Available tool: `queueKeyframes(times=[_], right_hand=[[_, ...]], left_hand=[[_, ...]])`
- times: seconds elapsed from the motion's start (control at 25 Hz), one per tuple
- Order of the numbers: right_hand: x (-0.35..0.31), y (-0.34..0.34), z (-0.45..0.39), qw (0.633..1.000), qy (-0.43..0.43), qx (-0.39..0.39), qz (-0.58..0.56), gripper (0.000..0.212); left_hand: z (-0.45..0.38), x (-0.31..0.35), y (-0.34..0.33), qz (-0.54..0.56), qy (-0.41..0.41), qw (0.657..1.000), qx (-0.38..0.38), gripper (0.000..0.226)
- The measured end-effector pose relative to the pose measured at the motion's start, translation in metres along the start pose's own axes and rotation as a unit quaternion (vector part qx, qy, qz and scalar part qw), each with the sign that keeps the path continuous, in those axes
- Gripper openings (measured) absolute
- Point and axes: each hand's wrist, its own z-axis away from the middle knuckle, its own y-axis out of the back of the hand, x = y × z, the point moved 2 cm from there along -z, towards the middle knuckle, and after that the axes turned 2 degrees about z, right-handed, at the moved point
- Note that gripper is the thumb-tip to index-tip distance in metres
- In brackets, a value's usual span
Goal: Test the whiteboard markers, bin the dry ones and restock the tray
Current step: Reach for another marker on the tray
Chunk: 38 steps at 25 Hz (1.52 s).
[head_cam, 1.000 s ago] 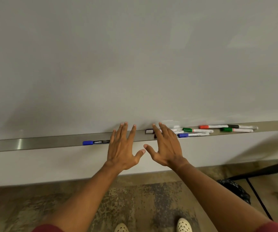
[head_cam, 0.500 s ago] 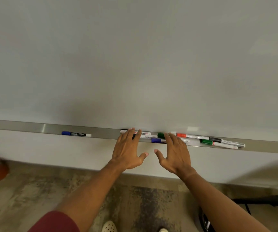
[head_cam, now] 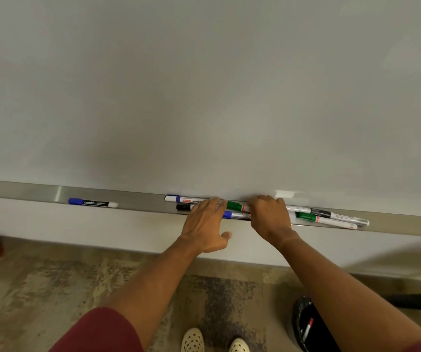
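Left hand (head_cam: 205, 226) lies flat with straight fingers on the markers in the tray (head_cam: 138, 200); right hand (head_cam: 270, 217), just beside it, curls its grip over a green marker (head_cam: 234, 206). A blue marker (head_cam: 92, 202) lies well left of both hands, and a bin (head_cam: 305, 323) stands on the floor below the right forearm.

Metal marker tray (head_cam: 138, 199) running across mid-frame, holding blue Camlin marker (head_cam: 92, 203) at left, mixed marker cluster (head_cam: 328, 217) sitting centre-right.
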Motion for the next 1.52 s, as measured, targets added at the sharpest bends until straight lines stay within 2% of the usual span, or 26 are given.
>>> queueKeyframes(times=[0.2, 0.4, 0.68, 0.8, 0.92, 1.16, 1.28, 1.4, 1.52], right_hand=[[0.0, -0.001, -0.015, 0.999, 0.017, -0.028, 0.036, 0.015], [0.0, -0.004, -0.013, 0.999, 0.035, -0.008, 0.041, 0.019], [0.006, 0.017, 0.006, 0.991, 0.1, 0.093, 0.002, 0.022], [0.008, 0.035, 0.017, 0.985, 0.121, 0.11, -0.05, 0.019], [0.004, 0.052, 0.021, 0.983, 0.126, 0.095, -0.097, 0.025], [-0.003, 0.078, 0.022, 0.982, 0.13, 0.096, -0.093, 0.02], [-0.01, 0.09, 0.026, 0.981, 0.129, 0.135, -0.062, 0.016], [0.011, 0.104, 0.03, 0.971, 0.09, 0.213, -0.066, 0.015], [0.018, 0.12, 0.025, 0.959, 0.058, 0.26, -0.098, 0.015]], left_hand=[[-0.011, 0.006, -0.003, -0.019, -0.013, 1.0, 0.01, 0.085], [-0.014, 0.01, 0.0, -0.005, -0.023, 0.999, 0.031, 0.078], [-0.019, 0.012, 0.025, 0.104, -0.08, 0.986, 0.105, 0.038], [-0.016, 0.012, 0.043, 0.163, -0.096, 0.977, 0.103, 0.022], [-0.012, 0.015, 0.061, 0.203, -0.099, 0.967, 0.117, 0.018], [-0.011, 0.017, 0.091, 0.21, -0.129, 0.968, 0.044, 0.016], [-0.012, 0.018, 0.107, 0.222, -0.122, 0.967, 0.03, 0.013], [-0.009, -0.007, 0.124, 0.278, -0.077, 0.957, 0.004, 0.01], [-0.01, -0.006, 0.142, 0.302, -0.107, 0.946, 0.049, 0.009]])
